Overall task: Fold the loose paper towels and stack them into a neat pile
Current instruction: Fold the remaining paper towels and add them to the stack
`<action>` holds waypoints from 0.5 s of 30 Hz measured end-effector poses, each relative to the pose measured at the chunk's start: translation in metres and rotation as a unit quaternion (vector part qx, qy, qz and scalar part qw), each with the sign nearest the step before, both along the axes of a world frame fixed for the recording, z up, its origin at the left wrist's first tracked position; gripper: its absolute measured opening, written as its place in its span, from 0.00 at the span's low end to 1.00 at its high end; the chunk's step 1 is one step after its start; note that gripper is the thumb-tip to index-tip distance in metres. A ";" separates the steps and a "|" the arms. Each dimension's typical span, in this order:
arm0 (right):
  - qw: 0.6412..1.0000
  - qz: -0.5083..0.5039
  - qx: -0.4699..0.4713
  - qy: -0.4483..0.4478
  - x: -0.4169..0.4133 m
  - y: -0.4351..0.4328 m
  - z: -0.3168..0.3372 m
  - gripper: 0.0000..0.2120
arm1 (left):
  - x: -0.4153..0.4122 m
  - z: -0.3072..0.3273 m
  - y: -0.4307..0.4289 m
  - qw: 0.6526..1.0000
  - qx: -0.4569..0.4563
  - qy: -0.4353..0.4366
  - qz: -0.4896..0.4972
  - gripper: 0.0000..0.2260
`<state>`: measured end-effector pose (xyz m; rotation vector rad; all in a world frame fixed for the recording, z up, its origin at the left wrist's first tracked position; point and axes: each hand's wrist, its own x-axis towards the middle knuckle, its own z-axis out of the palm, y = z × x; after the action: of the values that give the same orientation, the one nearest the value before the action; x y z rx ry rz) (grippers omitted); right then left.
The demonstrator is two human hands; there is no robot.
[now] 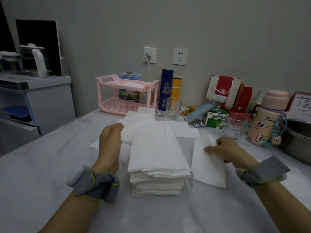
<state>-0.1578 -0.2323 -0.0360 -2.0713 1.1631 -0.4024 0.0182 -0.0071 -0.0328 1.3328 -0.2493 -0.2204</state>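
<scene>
Paper towels, folded and white, sit in a thick pile (pixel 158 165) at the middle of the table (pixel 50 165), close to its near edge where the person is. The lower layers are squared up fairly evenly. The topmost sheets are wider and droop over the right side of the pile.

The person's left hand (pixel 110 140) is at the pile's far left corner, fingers curled closed around the edge of some loose towels (pixel 139 118). These lie rumpled and overlapping just behind the pile, spreading towards the back of the table.

The right hand (pixel 225 150) is on the other side, fingers bent, pinching the far edge of a single sheet (pixel 208 172). That sheet lies flat on the table just to the right of the pile, its far corner lifted at the fingertips. Both wrists wear grey bands.

Along the table's back edge stand a pink rack (pixel 126 95), bottles and boxes. A glass mug (pixel 233 125) and a pink bottle (pixel 265 118) are near the right edge, beside a metal bowl (pixel 297 138).
</scene>
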 end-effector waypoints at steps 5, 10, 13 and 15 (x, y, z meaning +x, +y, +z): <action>0.967 -0.012 -0.015 -0.254 -0.014 0.017 0.047 0.11 | -0.025 0.042 0.014 0.989 -0.030 -0.147 -0.006 0.08; 0.912 0.059 0.004 -0.406 -0.015 0.072 0.080 0.06 | -0.092 0.088 0.010 0.922 0.073 -0.261 -0.277 0.07; 0.898 0.151 0.070 -0.408 -0.015 0.103 0.083 0.13 | -0.118 0.087 -0.003 0.901 0.107 -0.248 -0.339 0.14; 0.888 0.199 0.114 -0.398 -0.014 0.113 0.085 0.13 | -0.120 0.084 -0.009 0.910 0.110 -0.234 -0.325 0.21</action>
<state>-0.1720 -0.1195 0.0487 -1.6100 0.2666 -0.7708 -0.1015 -0.0157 0.0511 1.4777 -1.1095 -0.4976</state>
